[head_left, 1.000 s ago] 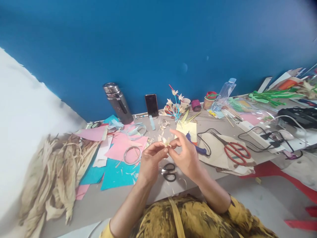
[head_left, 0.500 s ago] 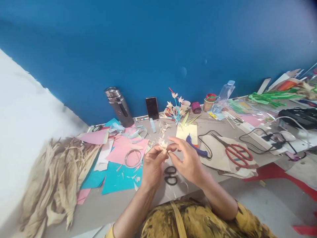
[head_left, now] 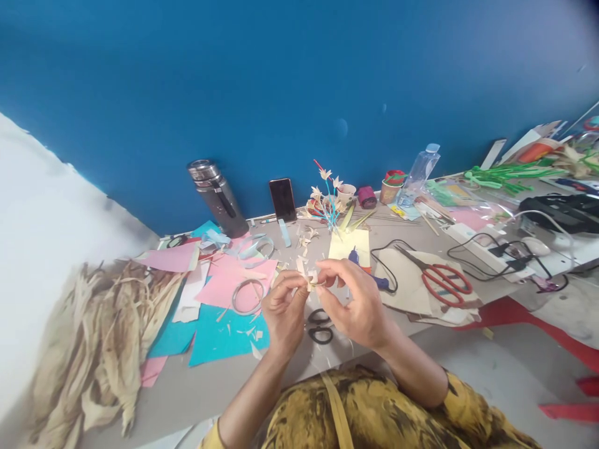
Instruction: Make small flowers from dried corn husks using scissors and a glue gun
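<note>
Between my two hands is a small cream flower of dried husk (head_left: 309,282), its pointed petals showing above the fingertips. My left hand (head_left: 286,315) pinches it from the left between thumb and forefinger. From the other side, the thumb and forefinger of my right hand (head_left: 353,302) close on its edge, the other fingers curled. Small black-handled scissors (head_left: 321,335) lie on the table just below the hands, their blades hidden. Loose husk flower pieces (head_left: 309,236) rest beyond the fingertips. Farther back, finished husk flowers on blue stems (head_left: 333,209) stand together.
Dried husks (head_left: 107,337) hang over the left table edge. Blue paper (head_left: 210,349), pink paper (head_left: 210,287) and a tape roll (head_left: 247,296) lie left. A glue gun (head_left: 381,284) and red-handled scissors (head_left: 447,284) lie right. A flask (head_left: 219,202), phone (head_left: 282,199) and bottle (head_left: 421,171) line the wall.
The flower has turned between my fingers, and my right fingertips have come in against it. The view has shifted slightly.
</note>
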The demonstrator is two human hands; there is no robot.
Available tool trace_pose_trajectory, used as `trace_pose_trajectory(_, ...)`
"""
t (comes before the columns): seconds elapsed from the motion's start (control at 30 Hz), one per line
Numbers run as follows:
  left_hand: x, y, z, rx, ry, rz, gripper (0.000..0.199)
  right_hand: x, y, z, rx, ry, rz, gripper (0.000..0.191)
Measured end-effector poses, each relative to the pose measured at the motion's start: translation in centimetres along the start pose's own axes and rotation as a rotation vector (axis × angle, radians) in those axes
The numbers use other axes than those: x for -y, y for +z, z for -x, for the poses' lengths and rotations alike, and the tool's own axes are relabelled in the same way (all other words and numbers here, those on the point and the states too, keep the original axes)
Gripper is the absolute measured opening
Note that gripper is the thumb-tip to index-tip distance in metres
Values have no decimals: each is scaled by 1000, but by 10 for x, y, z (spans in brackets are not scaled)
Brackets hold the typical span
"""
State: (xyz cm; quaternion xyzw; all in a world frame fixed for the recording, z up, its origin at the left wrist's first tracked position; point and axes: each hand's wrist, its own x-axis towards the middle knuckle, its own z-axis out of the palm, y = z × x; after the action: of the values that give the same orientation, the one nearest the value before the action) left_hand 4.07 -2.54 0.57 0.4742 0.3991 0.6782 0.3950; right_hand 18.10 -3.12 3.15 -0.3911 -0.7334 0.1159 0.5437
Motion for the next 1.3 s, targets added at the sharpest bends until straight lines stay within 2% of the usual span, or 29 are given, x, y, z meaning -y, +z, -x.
trace_pose_trajectory(0.1, 4, -3, -1, -3, 33, -18, 10, 4, 1, -1, -17, 13, -5, 33)
trace_pose_trajectory(0.17, 7, -5, -2, 20, 82, -32, 10, 6, 2, -4, -28, 158, -87, 31)
trace_pose_trajectory(0.27, 15, -9, -4, 97, 119, 15, 8, 9, 3, -7, -18, 461, -288, 29)
trace_pose_trajectory(0.3, 18, -9, -4, 121, 99, 51, 8, 9, 4, -7, -13, 531, -350, 28)
trace_pose_trajectory(0.37, 24, -9, -4, 150, 16, 126, 7, 8, 7, -7, -23, 577, -405, 27)
trace_pose_trajectory(0.47, 26, -7, -3, 157, -174, 195, 8, 5, 10, -3, -111, 446, -241, 24)
trace_pose_trajectory(0.57, 20, -4, -3, 132, -329, 263, 33, 3, 14, 1, -190, 229, -13, 19)
trace_pose_trajectory(0.63, 15, -3, -3, 104, -363, 286, 39, 2, 14, 2, -203, 147, 50, 18)
trace_pose_trajectory(0.7, 12, -4, -3, 86, -381, 288, 32, 1, 14, 3, -202, 144, 54, 20)
trace_pose_trajectory(0.83, 14, -4, -3, 58, -408, 302, 19, 2, 13, 4, -160, 230, -31, 23)
trace_pose_trajectory(1.07, 19, -4, -3, 31, -489, 411, 18, 6, 11, 4, -133, 251, -97, 20)
trace_pose_trajectory(1.2, 19, -5, -3, 12, -444, 339, 15, 9, 10, 2, -91, 231, -105, 27)
trace_pose_trajectory(1.3, 21, -5, -3, 1, -375, 279, 14, 10, 8, -1, -34, 299, -117, 31)
